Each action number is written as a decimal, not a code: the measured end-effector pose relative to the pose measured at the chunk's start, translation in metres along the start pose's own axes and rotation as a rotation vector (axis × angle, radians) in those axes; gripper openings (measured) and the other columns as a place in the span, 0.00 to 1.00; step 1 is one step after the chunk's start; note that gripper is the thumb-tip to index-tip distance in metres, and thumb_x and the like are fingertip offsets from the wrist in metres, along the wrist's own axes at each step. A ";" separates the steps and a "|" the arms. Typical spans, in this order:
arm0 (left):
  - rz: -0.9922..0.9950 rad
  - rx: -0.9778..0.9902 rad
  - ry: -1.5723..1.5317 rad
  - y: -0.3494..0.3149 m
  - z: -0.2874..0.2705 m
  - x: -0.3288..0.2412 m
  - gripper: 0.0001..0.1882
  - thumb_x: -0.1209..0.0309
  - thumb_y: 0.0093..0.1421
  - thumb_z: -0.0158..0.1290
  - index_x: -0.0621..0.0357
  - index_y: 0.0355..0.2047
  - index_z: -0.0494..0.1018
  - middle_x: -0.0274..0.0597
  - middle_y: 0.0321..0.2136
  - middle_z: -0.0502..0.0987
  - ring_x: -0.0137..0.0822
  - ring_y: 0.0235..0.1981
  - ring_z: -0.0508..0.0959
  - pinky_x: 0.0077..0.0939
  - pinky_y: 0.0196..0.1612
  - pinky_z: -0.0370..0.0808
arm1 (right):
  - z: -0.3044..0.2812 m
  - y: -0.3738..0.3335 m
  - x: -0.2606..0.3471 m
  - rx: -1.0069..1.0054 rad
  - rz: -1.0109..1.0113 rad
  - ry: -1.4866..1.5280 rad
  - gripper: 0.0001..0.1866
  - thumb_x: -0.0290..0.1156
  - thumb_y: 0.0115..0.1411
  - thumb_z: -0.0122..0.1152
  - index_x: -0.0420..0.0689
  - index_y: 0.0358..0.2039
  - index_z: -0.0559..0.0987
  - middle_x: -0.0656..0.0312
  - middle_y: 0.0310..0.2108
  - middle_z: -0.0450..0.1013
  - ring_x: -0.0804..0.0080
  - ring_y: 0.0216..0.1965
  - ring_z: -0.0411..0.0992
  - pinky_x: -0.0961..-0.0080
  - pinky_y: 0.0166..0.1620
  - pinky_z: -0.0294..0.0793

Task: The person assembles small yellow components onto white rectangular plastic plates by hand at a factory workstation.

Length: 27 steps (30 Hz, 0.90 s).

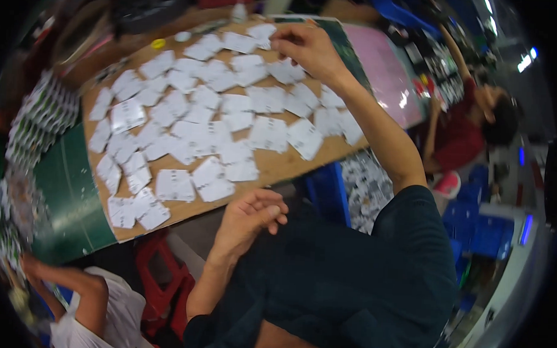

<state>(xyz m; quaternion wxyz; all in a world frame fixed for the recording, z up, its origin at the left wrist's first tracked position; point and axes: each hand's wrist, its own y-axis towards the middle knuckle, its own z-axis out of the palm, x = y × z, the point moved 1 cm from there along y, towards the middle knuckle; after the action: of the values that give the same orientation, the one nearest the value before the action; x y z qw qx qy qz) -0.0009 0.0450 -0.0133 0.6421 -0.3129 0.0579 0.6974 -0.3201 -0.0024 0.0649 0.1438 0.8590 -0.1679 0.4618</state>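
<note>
Many white cards [175, 185] with small dark marks lie spread on a brown board [272, 177], several of them overlapping. Over the far right part of the board, my right hand [307, 51] reaches out above the cards. Its fingers and thumb are drawn together in a pinch; whatever sits between them is too small to make out. My left hand [247, 221] hovers just off the board's near edge, in front of my body. There the fingers curl in with the thumb against them, and I cannot make out anything held.
Stacks of white and green pieces [44, 117] stand at the left on a green table [69, 191]. A blue bin [327, 191] of small grey pieces is beside me. Red stools [161, 280] stand below. One person [111, 309] works at lower left, another [461, 134] at right.
</note>
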 end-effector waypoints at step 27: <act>-0.167 -0.004 -0.009 0.035 0.030 0.027 0.08 0.71 0.64 0.55 0.63 0.38 0.72 0.39 0.30 0.76 0.25 0.25 0.74 0.15 0.26 0.70 | -0.051 -0.221 -0.057 -0.320 0.121 -0.617 0.07 0.26 0.57 0.63 0.39 0.36 0.79 0.57 0.30 0.75 0.63 0.27 0.75 0.72 0.31 0.74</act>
<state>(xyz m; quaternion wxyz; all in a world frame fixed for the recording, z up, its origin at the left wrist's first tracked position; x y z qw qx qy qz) -0.0433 0.0769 -0.0146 0.6975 -0.3149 0.0274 0.6431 -0.2945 0.2264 0.0241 0.1913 0.9131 -0.3244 0.1560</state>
